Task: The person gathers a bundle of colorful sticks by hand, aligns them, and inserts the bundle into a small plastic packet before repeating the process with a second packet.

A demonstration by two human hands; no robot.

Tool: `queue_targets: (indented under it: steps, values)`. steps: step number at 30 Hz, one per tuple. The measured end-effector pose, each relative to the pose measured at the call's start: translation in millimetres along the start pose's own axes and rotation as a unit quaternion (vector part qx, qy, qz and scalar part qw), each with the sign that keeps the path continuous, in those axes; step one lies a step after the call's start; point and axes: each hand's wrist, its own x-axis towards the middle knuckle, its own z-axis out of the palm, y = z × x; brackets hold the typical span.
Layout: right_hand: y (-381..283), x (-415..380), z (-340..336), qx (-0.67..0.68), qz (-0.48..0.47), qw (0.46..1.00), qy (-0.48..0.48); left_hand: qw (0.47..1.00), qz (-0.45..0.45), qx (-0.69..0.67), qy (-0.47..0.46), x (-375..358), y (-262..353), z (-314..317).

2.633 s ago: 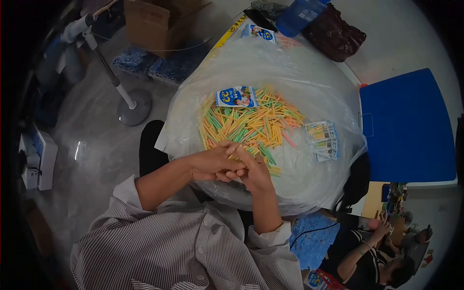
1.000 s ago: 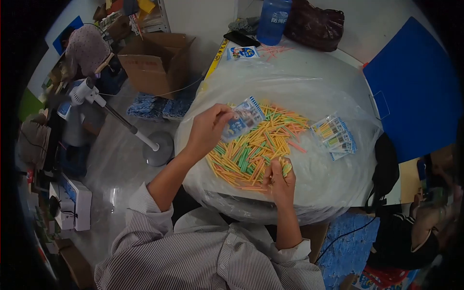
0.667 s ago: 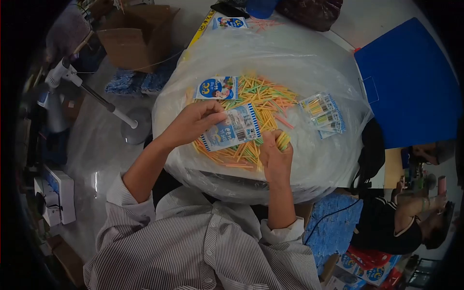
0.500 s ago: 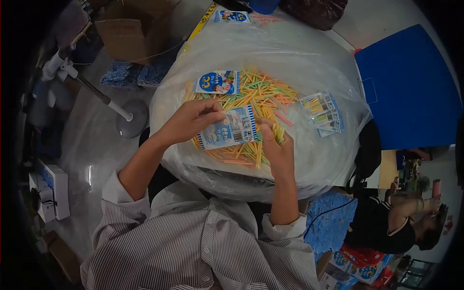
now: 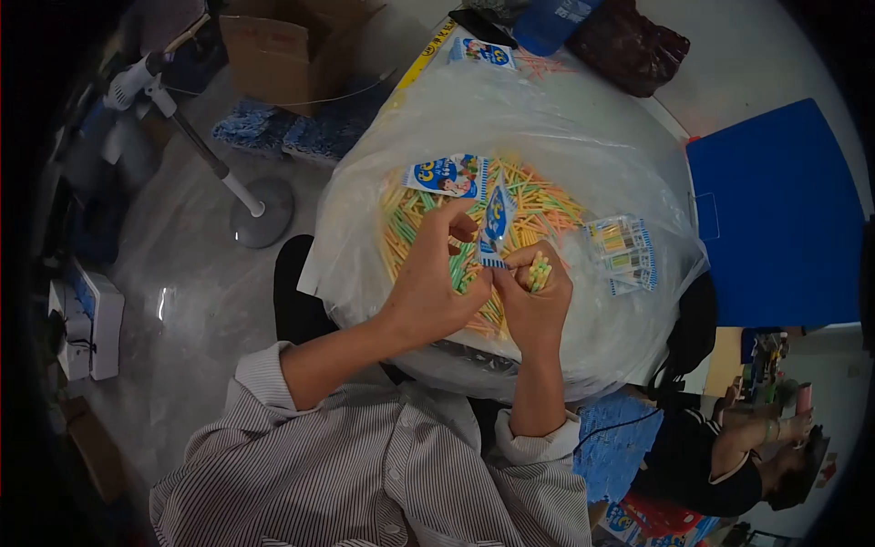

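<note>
My left hand (image 5: 435,278) pinches a small blue and white printed packet (image 5: 494,225), held edge-on above the pile. My right hand (image 5: 533,296) is closed around a bundle of yellow and green sticks (image 5: 539,270), their ends poking out of the fist right beside the packet's lower edge. Both hands hover over a loose heap of orange, yellow and green sticks (image 5: 538,205) lying on a clear plastic sheet (image 5: 565,128). A second printed packet (image 5: 445,175) lies flat at the heap's far left edge.
Filled clear packets (image 5: 622,255) lie right of the heap. A blue board (image 5: 784,219) stands at right. A blue bottle (image 5: 551,18), dark bag (image 5: 629,46) and another packet (image 5: 485,53) sit at the table's far end. A fan stand (image 5: 246,201) and cardboard box (image 5: 287,41) are left. Another person (image 5: 729,456) sits at lower right.
My left hand reached to the heap, picked up a packet and brought it in, turning it edge-on. My right hand gathered sticks into a bundle and moved it against the packet.
</note>
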Motion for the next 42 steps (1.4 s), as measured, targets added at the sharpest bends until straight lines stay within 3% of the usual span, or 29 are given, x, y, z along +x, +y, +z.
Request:
queue_targets:
  steps: [1,3,4,6,7,9,11,13,15,18,21,24,26,31,34,37,40,42]
  values:
    - [0.4,0.3,4.7,0.003,-0.001,1.000,-0.007,0.999,-0.021,-0.038,0.027,-1.8,-4.9,4.1]
    - [1.0,1.7,13.1,-0.083,-0.166,0.982,0.012,0.995,-0.040,-0.074,0.058,-2.9,-11.3,9.7]
    - [1.3,0.9,16.2,-0.082,-0.168,0.982,0.010,0.987,-0.076,-0.118,0.077,-1.6,-13.0,12.4]
    - [3.3,-3.0,18.6,-0.064,-0.128,0.990,0.018,0.976,-0.112,-0.163,0.095,-0.6,-14.4,11.7]
    - [6.3,-4.0,16.9,-0.064,-0.130,0.989,0.018,0.976,-0.130,-0.168,0.058,0.4,-15.4,7.0]
    - [10.9,-4.6,14.4,0.110,0.077,0.991,-0.016,0.975,-0.144,-0.169,0.019,3.5,-18.5,4.0]
    - [8.8,-4.4,17.7,0.142,0.084,0.986,0.015,0.995,-0.032,-0.069,0.060,3.5,-26.0,5.9]
    - [8.9,-6.1,21.5,0.173,0.092,0.980,0.046,0.996,-0.026,-0.048,0.065,3.4,-20.5,5.5]
    - [13.6,-7.6,24.5,-0.041,0.006,0.998,0.048,0.997,-0.020,-0.028,0.070,3.8,-19.8,5.8]
    - [19.9,-7.2,25.1,-0.048,-0.049,0.995,0.070,0.998,-0.030,-0.014,0.053,6.3,-24.7,4.5]
    - [10.3,-4.4,18.0,-0.026,-0.004,0.996,0.086,0.995,-0.088,0.040,0.009,8.3,-25.9,-4.1]
    - [17.1,1.1,16.3,-0.013,-0.019,0.996,0.080,0.995,-0.032,0.083,-0.053,8.3,-26.2,-7.9]
    - [22.2,4.5,13.6,-0.002,-0.002,0.998,0.061,0.986,0.099,0.123,-0.054,11.5,-36.7,-10.0]
    - [26.8,10.8,5.6,0.077,0.035,0.996,-0.015,0.991,0.088,0.103,0.020,15.4,-36.7,-9.0]
    - [11.6,8.5,-4.9,0.035,0.067,0.997,0.006,0.990,0.076,0.111,0.048,15.6,-34.8,-7.2]
    - [2.6,5.5,-4.4,-0.057,0.031,0.997,0.040,0.989,0.084,0.112,0.056,14.0,-31.6,-1.9]
    - [3.1,2.4,3.5,-0.071,0.072,0.995,0.012,0.989,0.102,0.101,0.049,9.4,-28.1,6.4]
    - [18.0,4.6,9.7,-0.117,0.044,0.992,-0.004,0.989,0.108,0.095,0.045,5.4,-27.9,9.2]
